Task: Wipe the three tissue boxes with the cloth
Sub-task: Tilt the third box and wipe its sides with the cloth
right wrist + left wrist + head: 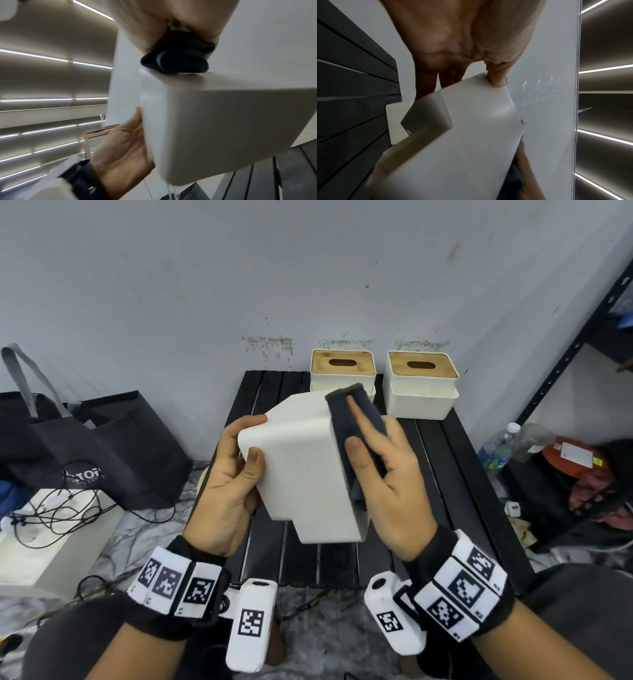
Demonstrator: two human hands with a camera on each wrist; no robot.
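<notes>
My left hand (248,440) grips a white tissue box (301,467) by its left end and holds it tilted in the air above the black slatted table (455,474). My right hand (373,446) holds a folded dark cloth (356,419) under thumb and index finger. It presses the cloth on the box's right side. In the right wrist view the bunched cloth (178,55) sits on the edge of the held box (214,128). Two more white tissue boxes with wooden lids (342,371) (423,385) stand at the table's back by the wall.
Black bags (102,446) and a white case with tangled cables (44,535) lie on the floor at the left. A dark metal shelf (565,371) stands at the right, with a water bottle (496,450) and clutter at its foot.
</notes>
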